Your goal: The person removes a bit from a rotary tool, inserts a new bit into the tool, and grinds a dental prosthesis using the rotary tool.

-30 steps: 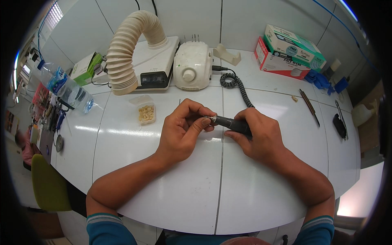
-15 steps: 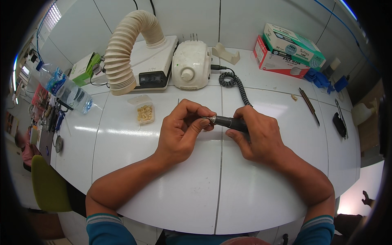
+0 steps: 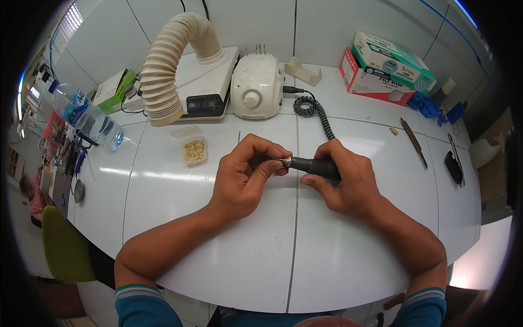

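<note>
A dark rotary handpiece (image 3: 312,165) lies roughly level above the white table, its metal tip pointing left. My right hand (image 3: 350,177) is closed around the back of its body. At the other end, my left hand (image 3: 243,174) pinches the silvery tip between thumb and fingers; whether a small bur is in that pinch is hidden. A coiled black cord (image 3: 325,121) runs from behind my right hand to the white control unit (image 3: 255,87). Left of my hands stands an open clear box (image 3: 194,151) of small yellowish pieces.
A ribbed suction hose (image 3: 162,71) arches over at the back left, near a water bottle (image 3: 90,121). Glove and mask boxes (image 3: 376,82) are stacked at the back right. A knife-like tool (image 3: 414,143) and a thin metal instrument (image 3: 455,155) lie on the right.
My right hand has shifted slightly, and more of the handpiece's dark body shows. My left hand keeps its pinch on the tip. Another person's hand at the lower right has left view.
</note>
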Available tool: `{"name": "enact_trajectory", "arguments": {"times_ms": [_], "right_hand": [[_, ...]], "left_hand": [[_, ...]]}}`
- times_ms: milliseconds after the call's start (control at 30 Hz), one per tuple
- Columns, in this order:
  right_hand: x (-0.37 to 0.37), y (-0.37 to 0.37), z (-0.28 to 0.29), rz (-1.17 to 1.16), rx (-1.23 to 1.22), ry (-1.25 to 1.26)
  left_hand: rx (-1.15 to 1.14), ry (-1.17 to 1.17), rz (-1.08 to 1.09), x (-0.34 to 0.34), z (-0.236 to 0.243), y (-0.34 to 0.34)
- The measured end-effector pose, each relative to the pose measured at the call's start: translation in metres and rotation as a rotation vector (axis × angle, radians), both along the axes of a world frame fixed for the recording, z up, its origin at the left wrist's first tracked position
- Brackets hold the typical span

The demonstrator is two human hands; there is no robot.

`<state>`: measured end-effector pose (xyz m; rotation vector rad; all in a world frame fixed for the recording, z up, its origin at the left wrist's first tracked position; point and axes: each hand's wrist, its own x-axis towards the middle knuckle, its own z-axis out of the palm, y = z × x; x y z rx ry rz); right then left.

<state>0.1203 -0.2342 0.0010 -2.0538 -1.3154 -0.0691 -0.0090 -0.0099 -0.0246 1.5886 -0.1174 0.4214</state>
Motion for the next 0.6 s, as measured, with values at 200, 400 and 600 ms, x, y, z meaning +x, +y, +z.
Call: {"name": "enact_trajectory", "arguments": {"times_ms": [200,400,600], "right_hand": [[0.0011,0.0008,-0.0023,-0.001,0.032,0.008],[0.0018,-0.0003,-0.0033,0.002,0.037,0.010],[0.0012,-0.0006,-0.0022,0.008,0.038,0.046]], "left_hand": [[-0.013,0.008,0.002,0.0006,0.0015,-0.0007],[-0.022,0.019,-0.007,0.0009,0.0011,-0.0004],[-0.032,0.036,-0.014,0.0009,0.0015,-0.0005]]}}
